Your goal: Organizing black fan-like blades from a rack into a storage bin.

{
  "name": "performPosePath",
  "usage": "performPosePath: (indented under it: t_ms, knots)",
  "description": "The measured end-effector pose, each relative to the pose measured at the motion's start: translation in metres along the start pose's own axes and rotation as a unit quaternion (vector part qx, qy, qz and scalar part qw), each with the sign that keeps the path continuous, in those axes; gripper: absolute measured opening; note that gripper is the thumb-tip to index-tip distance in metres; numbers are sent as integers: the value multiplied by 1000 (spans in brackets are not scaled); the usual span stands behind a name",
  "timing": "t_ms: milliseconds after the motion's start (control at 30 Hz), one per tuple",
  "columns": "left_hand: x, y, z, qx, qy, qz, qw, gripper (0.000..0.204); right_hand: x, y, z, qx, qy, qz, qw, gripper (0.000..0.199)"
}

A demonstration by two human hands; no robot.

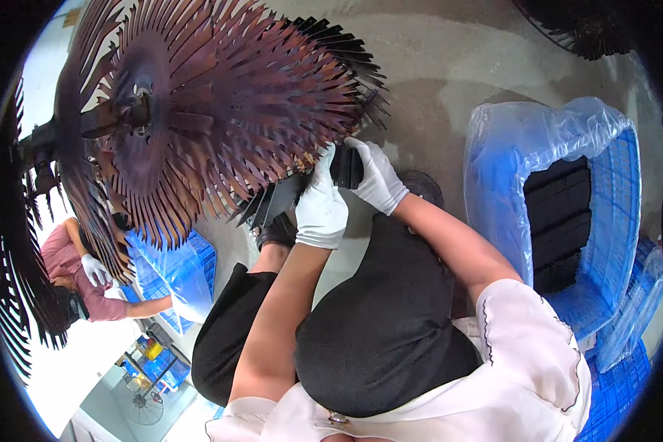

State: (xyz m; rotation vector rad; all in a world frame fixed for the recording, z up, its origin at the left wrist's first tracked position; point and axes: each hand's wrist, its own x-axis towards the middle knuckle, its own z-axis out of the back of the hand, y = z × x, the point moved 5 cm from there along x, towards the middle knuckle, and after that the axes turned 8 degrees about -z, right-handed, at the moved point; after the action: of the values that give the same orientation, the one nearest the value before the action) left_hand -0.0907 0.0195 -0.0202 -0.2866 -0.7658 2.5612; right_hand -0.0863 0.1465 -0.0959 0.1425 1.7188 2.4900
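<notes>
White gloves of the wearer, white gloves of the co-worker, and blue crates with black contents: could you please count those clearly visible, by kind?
Wearer's white gloves: 2
Co-worker's white glove: 1
Blue crate with black contents: 1
Total: 4

- The floor [438, 62] is smooth grey concrete, blotched with darker, damp-looking patches.
- At far lower left, a white glare [55, 372] washes out that side of the room; the floor toward the upper right is dimmer.
- Near the glare stands a fan [141, 405] with a round wire cage, before a pale greenish surface [99, 412], wall or floor unclear.
- Blue plastic crates [622, 394] fill the lower right corner.
</notes>
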Motion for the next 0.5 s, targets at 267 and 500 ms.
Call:
performPosePath:
  t_ms: [267, 500]
  knots:
    - [1, -7, 2, 104, 120, 90, 983, 71, 3, -5, -2, -16, 32, 26, 999, 76]
    - [12, -15, 4, 188, 191, 183, 946, 64, 6, -1, -9, 16, -2, 61, 998, 78]
